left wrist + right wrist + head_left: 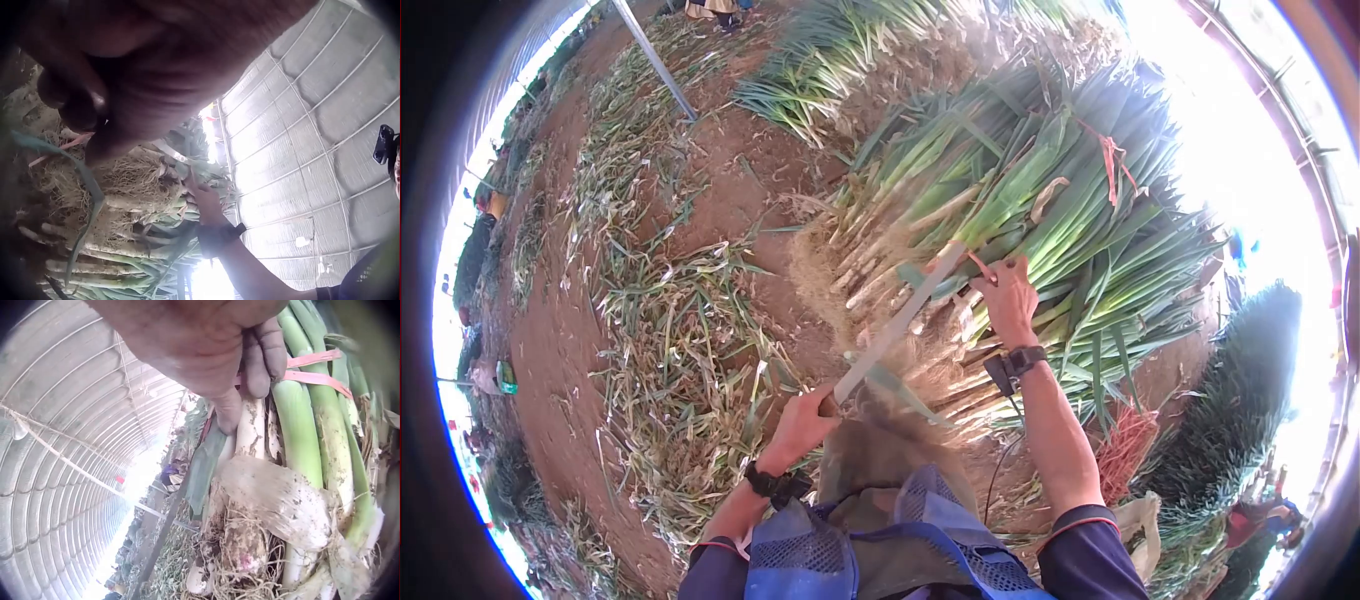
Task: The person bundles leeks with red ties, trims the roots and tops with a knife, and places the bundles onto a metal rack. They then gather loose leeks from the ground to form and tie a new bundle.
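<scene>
A big bundle of leeks [1040, 190] lies on its side in front of me, roots towards me and green tops away. My right hand [1005, 295] grips it at the near side, its fingers [262, 356] curled round a pink band [315, 370] and a white stalk [253, 434]. My left hand [800, 425] grips the low end of a long pale stalk [895, 325] that slants up to the bundle by the right hand. In the left wrist view my left hand [94, 112] is a dark blur, with the right hand [203, 200] on the rooty leek ends [131, 181].
Trimmed leaves [680, 350] litter the bare earth floor [730, 170] on the left. Another leek pile [830, 50] lies at the back beside a metal pole [655, 60]. Loose pink ties [1125, 450] sit at my right. A greenhouse roof [75, 425] arches overhead.
</scene>
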Tool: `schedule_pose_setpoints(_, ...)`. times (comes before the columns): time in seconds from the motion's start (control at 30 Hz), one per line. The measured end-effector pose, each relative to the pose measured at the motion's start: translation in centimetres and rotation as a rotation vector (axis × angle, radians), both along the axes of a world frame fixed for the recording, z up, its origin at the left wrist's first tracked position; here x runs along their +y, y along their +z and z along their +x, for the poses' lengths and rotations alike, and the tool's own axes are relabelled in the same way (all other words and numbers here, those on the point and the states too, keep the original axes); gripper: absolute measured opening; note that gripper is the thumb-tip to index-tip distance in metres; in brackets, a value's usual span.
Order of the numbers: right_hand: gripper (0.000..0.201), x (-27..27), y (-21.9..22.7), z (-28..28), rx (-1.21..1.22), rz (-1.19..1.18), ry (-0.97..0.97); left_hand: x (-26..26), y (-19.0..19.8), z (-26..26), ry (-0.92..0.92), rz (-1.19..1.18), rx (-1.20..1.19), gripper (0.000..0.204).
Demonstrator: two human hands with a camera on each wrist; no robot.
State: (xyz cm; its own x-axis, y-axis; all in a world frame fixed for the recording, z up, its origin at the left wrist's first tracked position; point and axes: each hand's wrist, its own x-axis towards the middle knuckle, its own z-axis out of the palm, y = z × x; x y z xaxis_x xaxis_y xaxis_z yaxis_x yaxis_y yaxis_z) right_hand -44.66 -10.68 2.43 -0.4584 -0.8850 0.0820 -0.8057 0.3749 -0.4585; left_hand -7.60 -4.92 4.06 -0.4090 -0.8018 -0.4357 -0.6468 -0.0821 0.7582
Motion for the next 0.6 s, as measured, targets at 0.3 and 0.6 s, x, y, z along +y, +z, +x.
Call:
schedule_pose_setpoints(0.3, 0.023, -0.3, -0.4, -1.6, -0.001, 0.059, 0.033, 1.0, 2.1, -0.1, 0.031, 0.057, -0.071, 0.052)
schedule_pose_setpoints(0.6, 0.022, -1.3, -0.1, -1.4, -0.011, 0.009, 0.055, -0.5, -3.2, -6.1, 0.123, -0.048, 0.069, 0.051)
